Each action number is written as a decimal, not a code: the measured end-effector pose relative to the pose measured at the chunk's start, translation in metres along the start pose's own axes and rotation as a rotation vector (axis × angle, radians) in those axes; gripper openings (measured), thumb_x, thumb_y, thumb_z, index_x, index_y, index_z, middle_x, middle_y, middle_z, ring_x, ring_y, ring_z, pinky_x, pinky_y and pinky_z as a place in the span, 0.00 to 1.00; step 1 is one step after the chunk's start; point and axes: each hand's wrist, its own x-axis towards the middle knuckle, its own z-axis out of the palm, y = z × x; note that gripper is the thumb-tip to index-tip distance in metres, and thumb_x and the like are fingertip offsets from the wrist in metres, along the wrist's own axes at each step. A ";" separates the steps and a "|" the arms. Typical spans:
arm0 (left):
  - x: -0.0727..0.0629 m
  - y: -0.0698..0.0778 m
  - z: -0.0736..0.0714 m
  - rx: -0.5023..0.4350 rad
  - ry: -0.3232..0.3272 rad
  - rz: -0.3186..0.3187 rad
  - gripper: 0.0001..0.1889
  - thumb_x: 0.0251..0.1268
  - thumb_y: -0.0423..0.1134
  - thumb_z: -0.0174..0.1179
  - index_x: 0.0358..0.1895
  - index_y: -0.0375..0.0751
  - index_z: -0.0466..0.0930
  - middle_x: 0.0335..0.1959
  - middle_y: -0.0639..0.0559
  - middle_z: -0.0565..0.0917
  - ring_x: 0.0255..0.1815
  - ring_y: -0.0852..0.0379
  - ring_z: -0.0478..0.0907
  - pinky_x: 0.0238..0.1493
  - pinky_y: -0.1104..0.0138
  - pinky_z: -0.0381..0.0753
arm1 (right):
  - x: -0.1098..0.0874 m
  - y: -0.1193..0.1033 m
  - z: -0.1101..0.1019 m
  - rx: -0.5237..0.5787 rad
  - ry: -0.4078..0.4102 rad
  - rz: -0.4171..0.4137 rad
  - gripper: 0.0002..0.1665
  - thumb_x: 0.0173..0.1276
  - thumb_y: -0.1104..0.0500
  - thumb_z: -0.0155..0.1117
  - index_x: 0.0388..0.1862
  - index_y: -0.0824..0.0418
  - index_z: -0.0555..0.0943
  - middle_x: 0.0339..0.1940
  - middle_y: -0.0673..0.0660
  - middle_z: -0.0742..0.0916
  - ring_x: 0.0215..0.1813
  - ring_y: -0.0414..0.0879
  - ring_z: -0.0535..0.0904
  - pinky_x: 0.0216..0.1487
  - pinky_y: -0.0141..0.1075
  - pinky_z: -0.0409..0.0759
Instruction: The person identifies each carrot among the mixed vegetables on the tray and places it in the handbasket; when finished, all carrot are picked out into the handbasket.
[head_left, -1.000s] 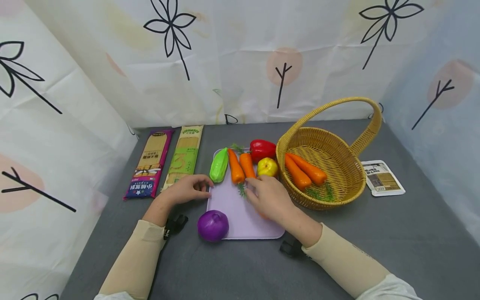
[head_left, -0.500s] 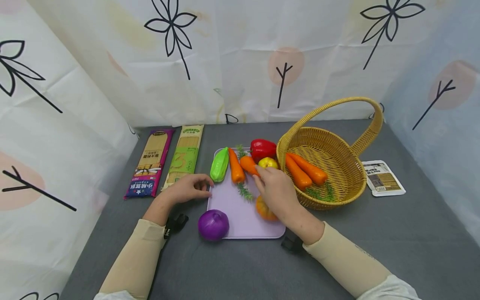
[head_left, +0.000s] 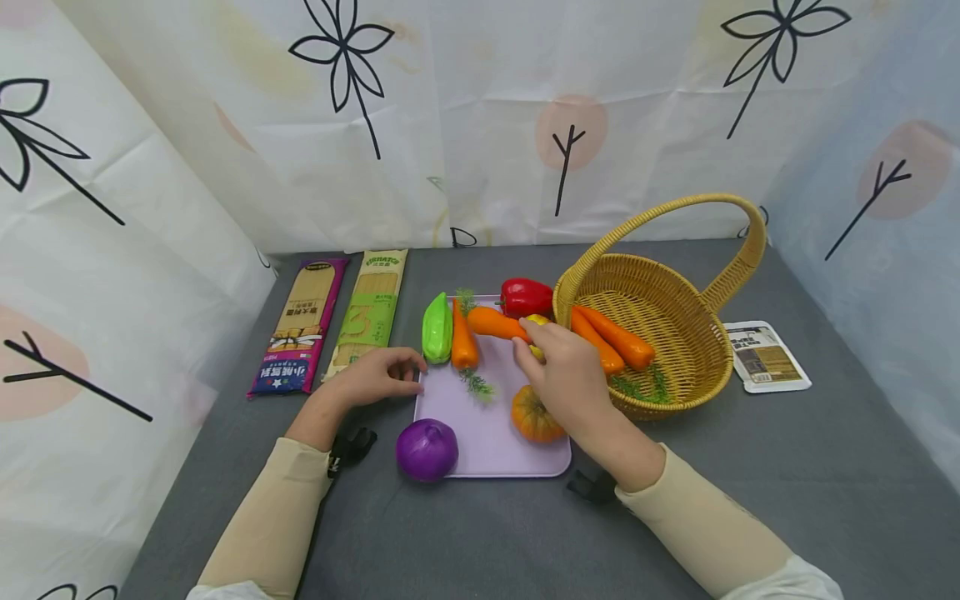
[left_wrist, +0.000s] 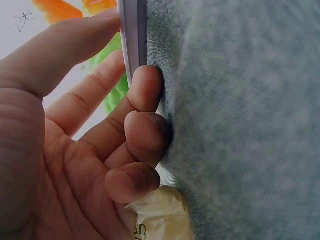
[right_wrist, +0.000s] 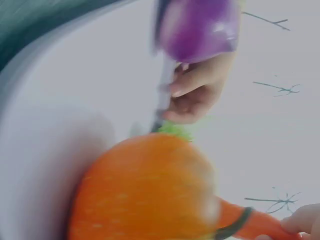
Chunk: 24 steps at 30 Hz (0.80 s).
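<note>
In the head view, my right hand pinches the thick end of an orange carrot, which lies crosswise at the top of the lilac tray. Beside it are a second carrot and a green ridged gourd. An orange pumpkin sits on the tray below that hand. My left hand holds the tray's left edge; in the left wrist view its thumb touches the rim and the other fingers curl at the edge. A yellow fruit or vegetable is mostly hidden by my right hand.
A purple onion overlaps the tray's lower left corner. The wicker basket with two carrots stands at right, a red bell pepper beside it. Two noodle packs lie at left, a white-edged pack at far right.
My right hand has moved right with the carrot's end, turning the carrot from upright to crosswise. The other carrot and the gourd have shifted slightly. The pumpkin shows fully now. My left hand stays put.
</note>
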 end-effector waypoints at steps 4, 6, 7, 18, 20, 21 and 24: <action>0.000 0.000 0.000 -0.004 0.001 -0.004 0.15 0.64 0.42 0.73 0.51 0.47 0.83 0.32 0.52 0.79 0.34 0.52 0.74 0.35 0.61 0.73 | 0.001 -0.007 -0.012 0.082 0.046 0.020 0.18 0.69 0.60 0.72 0.54 0.67 0.87 0.34 0.56 0.89 0.25 0.42 0.72 0.27 0.34 0.73; 0.000 -0.001 0.000 -0.003 0.000 -0.005 0.15 0.64 0.42 0.73 0.51 0.47 0.83 0.32 0.52 0.79 0.34 0.52 0.74 0.35 0.61 0.73 | 0.002 -0.009 -0.018 0.111 0.081 0.008 0.17 0.68 0.61 0.73 0.54 0.67 0.87 0.34 0.56 0.89 0.26 0.42 0.73 0.27 0.33 0.73; 0.000 -0.001 0.000 -0.003 -0.001 -0.006 0.15 0.64 0.43 0.73 0.51 0.47 0.83 0.32 0.52 0.79 0.34 0.52 0.74 0.36 0.61 0.73 | 0.003 -0.010 -0.022 0.125 0.101 0.001 0.17 0.67 0.62 0.74 0.53 0.67 0.88 0.35 0.56 0.89 0.27 0.43 0.74 0.28 0.32 0.72; -0.001 0.003 -0.001 -0.007 0.000 -0.010 0.15 0.64 0.42 0.73 0.51 0.46 0.83 0.32 0.51 0.79 0.34 0.51 0.74 0.37 0.60 0.74 | 0.006 -0.022 -0.066 0.325 0.240 0.064 0.19 0.62 0.71 0.74 0.53 0.68 0.87 0.43 0.58 0.90 0.40 0.47 0.85 0.42 0.24 0.79; -0.001 0.002 -0.001 -0.004 0.000 -0.011 0.15 0.64 0.42 0.73 0.51 0.46 0.83 0.32 0.52 0.79 0.35 0.51 0.74 0.37 0.60 0.74 | 0.006 -0.025 -0.074 0.352 0.244 0.085 0.19 0.62 0.72 0.75 0.53 0.68 0.87 0.44 0.58 0.90 0.41 0.46 0.84 0.42 0.25 0.80; -0.001 0.002 -0.001 -0.002 0.000 -0.011 0.15 0.64 0.42 0.73 0.51 0.46 0.83 0.32 0.52 0.79 0.35 0.52 0.74 0.37 0.60 0.74 | 0.005 -0.026 -0.078 0.370 0.249 0.094 0.20 0.61 0.73 0.74 0.53 0.69 0.87 0.44 0.59 0.90 0.42 0.46 0.85 0.42 0.26 0.81; -0.001 0.001 0.000 0.004 0.002 -0.009 0.15 0.64 0.42 0.73 0.51 0.47 0.83 0.33 0.52 0.79 0.35 0.52 0.74 0.37 0.60 0.74 | 0.005 -0.029 -0.090 0.389 0.268 0.119 0.20 0.61 0.73 0.74 0.53 0.69 0.87 0.45 0.58 0.90 0.44 0.43 0.86 0.44 0.28 0.82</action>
